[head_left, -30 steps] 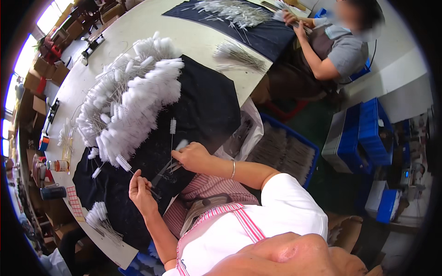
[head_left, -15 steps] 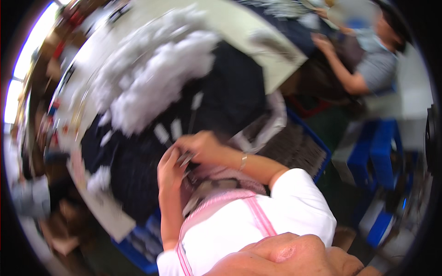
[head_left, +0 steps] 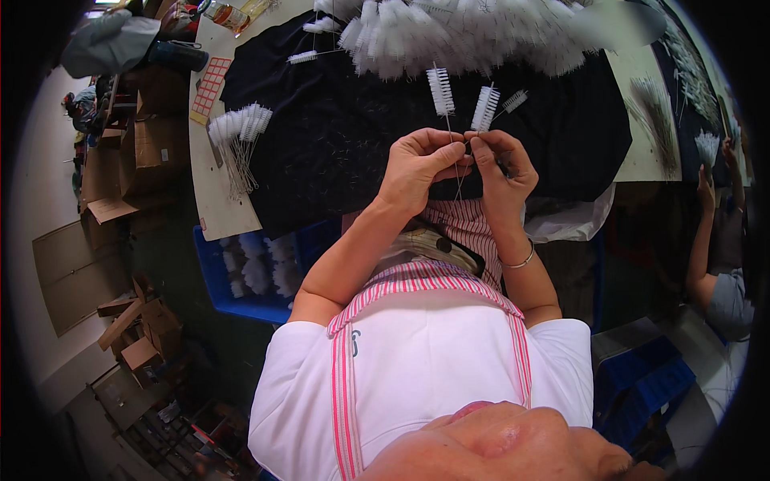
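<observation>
Both my hands meet over a dark cloth (head_left: 321, 152). My left hand (head_left: 419, 167) pinches the thin wire stem of a white bristle brush (head_left: 440, 92), whose head points away from me. Thumb and fingers of my right hand (head_left: 505, 168) close on another white bristle brush (head_left: 485, 109), just below its head. A smaller brush (head_left: 515, 101) sticks out beyond the right fingers; what holds it is hidden. Something dark shows between the right fingers, too covered to name. Wire stems cross below the fingertips. At the far side lies a large heap of white brushes (head_left: 465, 36).
To the left, a bundle of brushes (head_left: 241, 132) lies near a red-and-white label sheet (head_left: 210, 84). Loose wires (head_left: 654, 120) rest at right. A blue crate (head_left: 215, 276) with white brushes stands below the table. Another person's hand (head_left: 705, 191) holds brushes at far right.
The view has swung and sharpened, so the heap now appears at the top and the co-worker at the far right edge. My hands remain together, with the brushes now clearly visible in them.
</observation>
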### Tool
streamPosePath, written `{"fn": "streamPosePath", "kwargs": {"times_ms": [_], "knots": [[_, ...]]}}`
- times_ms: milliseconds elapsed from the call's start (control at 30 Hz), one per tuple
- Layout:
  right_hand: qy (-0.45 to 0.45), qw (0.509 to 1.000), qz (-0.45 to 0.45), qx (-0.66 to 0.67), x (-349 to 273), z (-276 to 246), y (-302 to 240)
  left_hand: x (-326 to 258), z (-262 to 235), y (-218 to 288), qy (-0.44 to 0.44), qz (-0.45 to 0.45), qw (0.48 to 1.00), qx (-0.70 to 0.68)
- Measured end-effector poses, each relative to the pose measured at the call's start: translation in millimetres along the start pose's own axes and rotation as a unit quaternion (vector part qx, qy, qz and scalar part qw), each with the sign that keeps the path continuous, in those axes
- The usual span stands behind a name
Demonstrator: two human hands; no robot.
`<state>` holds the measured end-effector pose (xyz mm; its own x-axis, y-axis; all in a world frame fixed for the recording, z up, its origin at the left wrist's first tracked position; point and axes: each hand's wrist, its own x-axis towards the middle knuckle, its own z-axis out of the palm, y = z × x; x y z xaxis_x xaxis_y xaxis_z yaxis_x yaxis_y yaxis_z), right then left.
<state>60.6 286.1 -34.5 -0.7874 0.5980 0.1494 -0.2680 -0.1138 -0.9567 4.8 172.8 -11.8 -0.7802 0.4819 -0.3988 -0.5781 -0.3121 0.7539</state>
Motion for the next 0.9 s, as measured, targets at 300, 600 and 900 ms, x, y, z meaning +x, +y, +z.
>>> {"fn": "streamPosePath", "kwargs": {"times_ms": [300, 600, 900], "knots": [[0.032, 0.999, 0.0, -0.033, 6.0, 0.4, 2.6, 0.2, 0.7, -11.1, 0.033, 0.027, 0.999, 0.028], [0.008, 0.984, 0.006, -0.177, 29.6, -31.9, 36.9, 13.0, -4.1, -19.6, 0.11, 0.074, 0.982, 0.134], [-0.198, 0.956, 0.006, -0.215, -8.4, -20.2, 32.4, 13.9, -25.9, -28.5, 0.12, 0.099, 0.986, 0.054]]}}
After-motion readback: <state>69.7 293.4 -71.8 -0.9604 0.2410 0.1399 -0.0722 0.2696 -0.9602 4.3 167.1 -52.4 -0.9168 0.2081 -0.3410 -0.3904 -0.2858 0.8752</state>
